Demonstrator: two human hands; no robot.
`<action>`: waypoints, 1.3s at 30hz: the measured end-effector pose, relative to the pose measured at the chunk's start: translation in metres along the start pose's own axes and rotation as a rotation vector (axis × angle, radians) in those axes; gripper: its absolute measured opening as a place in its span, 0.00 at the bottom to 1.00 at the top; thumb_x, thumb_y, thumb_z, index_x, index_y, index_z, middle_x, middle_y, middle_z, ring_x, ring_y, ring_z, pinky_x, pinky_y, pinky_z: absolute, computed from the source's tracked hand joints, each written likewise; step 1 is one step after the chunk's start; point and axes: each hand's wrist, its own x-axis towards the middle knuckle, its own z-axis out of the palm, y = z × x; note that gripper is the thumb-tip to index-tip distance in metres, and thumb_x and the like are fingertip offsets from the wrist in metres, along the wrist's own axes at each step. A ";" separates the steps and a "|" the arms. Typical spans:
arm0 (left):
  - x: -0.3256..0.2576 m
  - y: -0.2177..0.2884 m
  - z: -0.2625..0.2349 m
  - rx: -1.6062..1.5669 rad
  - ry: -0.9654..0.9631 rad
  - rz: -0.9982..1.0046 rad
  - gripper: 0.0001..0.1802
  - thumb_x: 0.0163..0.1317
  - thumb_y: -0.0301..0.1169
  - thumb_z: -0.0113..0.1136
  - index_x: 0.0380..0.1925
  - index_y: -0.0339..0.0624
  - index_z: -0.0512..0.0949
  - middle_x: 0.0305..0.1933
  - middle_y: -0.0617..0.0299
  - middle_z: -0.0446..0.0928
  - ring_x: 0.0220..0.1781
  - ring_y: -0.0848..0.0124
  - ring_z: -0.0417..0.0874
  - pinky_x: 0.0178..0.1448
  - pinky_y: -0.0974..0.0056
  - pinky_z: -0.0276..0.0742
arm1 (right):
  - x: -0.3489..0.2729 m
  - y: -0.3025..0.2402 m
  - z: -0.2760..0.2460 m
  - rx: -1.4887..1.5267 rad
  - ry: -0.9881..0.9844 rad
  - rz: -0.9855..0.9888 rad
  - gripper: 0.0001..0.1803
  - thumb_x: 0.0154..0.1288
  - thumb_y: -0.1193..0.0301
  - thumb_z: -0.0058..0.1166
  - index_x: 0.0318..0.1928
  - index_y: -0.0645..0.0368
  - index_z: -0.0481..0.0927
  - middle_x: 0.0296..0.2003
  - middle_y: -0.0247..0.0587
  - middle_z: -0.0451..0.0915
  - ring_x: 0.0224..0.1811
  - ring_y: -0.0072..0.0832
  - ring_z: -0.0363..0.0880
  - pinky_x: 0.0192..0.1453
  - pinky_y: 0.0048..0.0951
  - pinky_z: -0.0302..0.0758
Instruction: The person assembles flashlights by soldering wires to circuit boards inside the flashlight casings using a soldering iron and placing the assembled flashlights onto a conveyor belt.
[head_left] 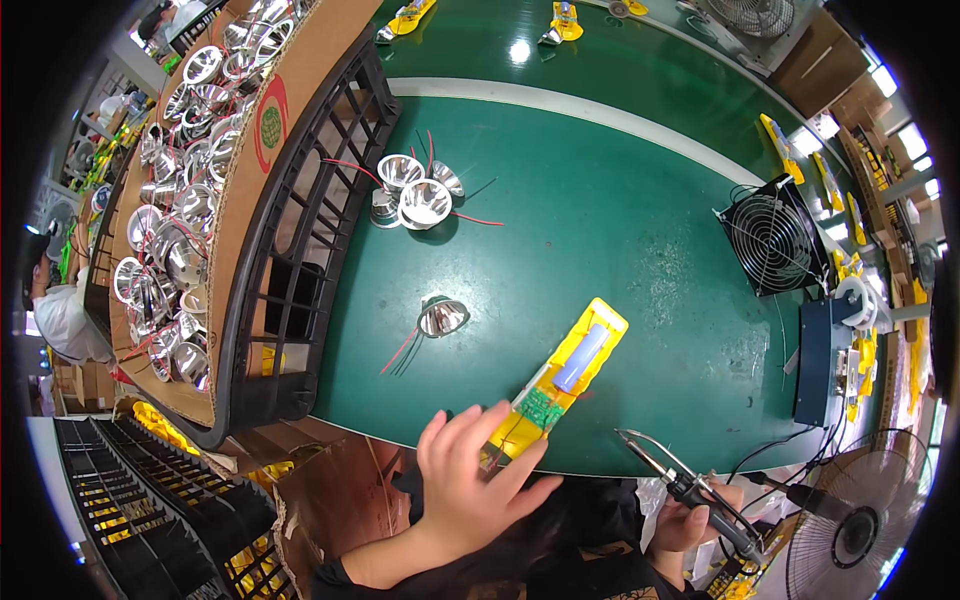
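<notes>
A long yellow plastic casing (pixel 603 318) lies slantwise on the green bench, open side up. Inside it sit a blue cylindrical battery cell (pixel 581 357) and a small green circuit board (pixel 540 408). My left hand (pixel 468 472) is over the near end of this casing, fingers spread on either side of it and partly hiding it. At the bench's front edge, my right hand (pixel 690 522) is closed round a soldering iron (pixel 690 490), whose tip points up and left, apart from the casing. A single silver reflector cup (pixel 442 317) with a red wire lies left of the casing.
Several reflector cups (pixel 425 203) cluster farther back. At left, a cardboard box (pixel 255 150) full of cups stands by a black crate (pixel 300 260). A black square fan (pixel 772 238) and blue box (pixel 818 362) stand right; a conveyor (pixel 480 50) with yellow casings runs behind.
</notes>
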 end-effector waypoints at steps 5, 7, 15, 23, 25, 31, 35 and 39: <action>-0.006 -0.029 -0.006 -0.413 0.252 0.000 0.15 0.39 0.27 0.62 0.32 0.40 0.74 0.42 0.53 0.71 0.41 0.58 0.72 0.47 0.59 0.69 | 0.003 0.005 0.003 -0.014 0.141 0.011 0.26 0.53 0.49 0.52 0.26 0.61 0.61 0.16 0.33 0.64 0.12 0.18 0.62 0.15 0.16 0.59; -0.003 -0.033 -0.007 -0.397 0.129 -0.045 0.13 0.41 0.24 0.62 0.32 0.40 0.76 0.35 0.58 0.76 0.40 0.60 0.73 0.45 0.61 0.69 | 0.004 0.003 0.003 -0.030 0.047 0.019 0.26 0.53 0.49 0.52 0.26 0.61 0.61 0.15 0.33 0.64 0.11 0.18 0.62 0.15 0.16 0.59; 0.015 -0.026 0.006 -0.409 0.145 0.018 0.07 0.38 0.24 0.65 0.22 0.45 0.79 0.25 0.67 0.75 0.34 0.67 0.74 0.44 0.64 0.68 | 0.004 -0.001 0.004 -0.021 -0.052 0.027 0.24 0.55 0.52 0.52 0.28 0.61 0.61 0.10 0.29 0.64 0.09 0.15 0.64 0.17 0.14 0.63; 0.015 -0.011 0.010 -0.355 0.152 -0.145 0.09 0.38 0.23 0.66 0.22 0.47 0.78 0.22 0.69 0.69 0.27 0.70 0.67 0.34 0.67 0.62 | 0.005 0.000 0.017 -0.043 -0.121 -0.015 0.24 0.54 0.53 0.55 0.30 0.61 0.61 0.10 0.29 0.66 0.09 0.17 0.66 0.15 0.15 0.65; 0.017 -0.012 0.011 -0.365 0.138 -0.171 0.09 0.39 0.23 0.66 0.22 0.47 0.79 0.22 0.70 0.68 0.27 0.70 0.67 0.34 0.67 0.61 | 0.005 -0.003 0.021 0.016 -0.170 -0.001 0.24 0.54 0.54 0.55 0.31 0.61 0.61 0.12 0.32 0.67 0.10 0.17 0.67 0.16 0.15 0.66; 0.018 -0.016 0.011 -0.395 0.088 -0.177 0.08 0.39 0.24 0.66 0.22 0.47 0.79 0.21 0.70 0.68 0.26 0.72 0.66 0.34 0.68 0.60 | 0.005 0.001 0.029 0.071 -0.421 0.007 0.23 0.56 0.56 0.53 0.34 0.63 0.62 0.14 0.37 0.70 0.11 0.20 0.69 0.16 0.19 0.68; 0.018 -0.016 0.013 -0.380 0.103 -0.177 0.08 0.37 0.24 0.66 0.21 0.47 0.79 0.20 0.71 0.69 0.25 0.73 0.66 0.33 0.68 0.58 | 0.005 0.007 0.029 0.113 -0.488 -0.007 0.21 0.56 0.59 0.53 0.35 0.64 0.62 0.13 0.36 0.70 0.11 0.22 0.70 0.17 0.21 0.69; 0.017 -0.016 0.014 -0.385 0.122 -0.176 0.08 0.36 0.24 0.67 0.20 0.48 0.79 0.19 0.71 0.69 0.24 0.73 0.66 0.32 0.67 0.57 | 0.005 0.008 0.027 0.057 -0.477 -0.032 0.21 0.56 0.59 0.54 0.35 0.64 0.63 0.12 0.35 0.70 0.11 0.22 0.71 0.18 0.21 0.70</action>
